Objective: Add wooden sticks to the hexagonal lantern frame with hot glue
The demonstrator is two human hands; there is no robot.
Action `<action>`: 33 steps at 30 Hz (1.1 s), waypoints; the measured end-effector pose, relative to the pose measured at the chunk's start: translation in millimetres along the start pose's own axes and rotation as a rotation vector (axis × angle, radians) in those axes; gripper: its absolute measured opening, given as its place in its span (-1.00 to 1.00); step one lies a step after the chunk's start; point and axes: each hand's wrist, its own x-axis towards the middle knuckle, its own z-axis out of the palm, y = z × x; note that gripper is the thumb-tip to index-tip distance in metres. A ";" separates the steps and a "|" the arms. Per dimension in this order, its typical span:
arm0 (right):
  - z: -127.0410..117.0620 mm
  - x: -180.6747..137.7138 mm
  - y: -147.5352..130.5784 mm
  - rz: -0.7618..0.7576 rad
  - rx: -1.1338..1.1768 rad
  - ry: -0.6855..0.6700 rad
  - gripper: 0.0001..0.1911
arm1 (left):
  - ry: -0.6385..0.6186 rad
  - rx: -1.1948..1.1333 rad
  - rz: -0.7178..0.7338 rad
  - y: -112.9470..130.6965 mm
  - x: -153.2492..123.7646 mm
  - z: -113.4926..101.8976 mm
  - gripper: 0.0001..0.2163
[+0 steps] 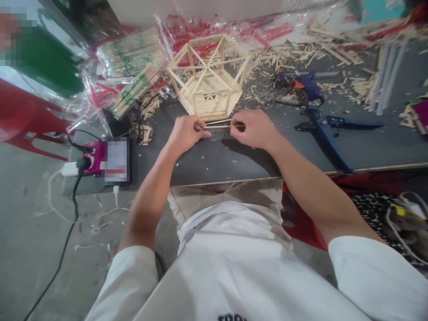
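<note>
Close to the table's front edge, my left hand [190,130] and my right hand [251,128] pinch a thin wooden stick [218,127] between them, one at each end. A second thin stick [219,121] runs just behind it; whether it is also held I cannot tell. Right behind my hands stands a lattice frame [209,84] of pale wooden sticks, with a many-sided rim and crossing struts. To the right of my right hand lie a dark blue hand cutter [326,138] and, farther back, a blue glue gun [306,84].
Cut stick pieces [264,67] litter the back of the grey table [154,165]. Plastic-wrapped stick bundles [133,51] lie back left, clear glue sticks [388,76] at right. A phone [116,160] and a purple power strip [93,157] with cords sit at left, near a red stool [30,116].
</note>
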 end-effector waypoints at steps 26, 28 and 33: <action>-1.3 2.8 -0.2 -0.022 -0.006 -0.018 -0.89 | -0.009 0.009 -0.011 2.5 -0.6 -4.3 -0.78; -1.2 3.0 0.7 -0.039 -0.008 -0.013 -0.88 | -0.004 0.031 0.002 1.8 -0.7 -4.9 -0.78; -3.4 3.3 2.9 -0.078 0.016 -0.014 -0.86 | -0.009 0.099 0.075 -0.2 -2.1 -6.6 -0.77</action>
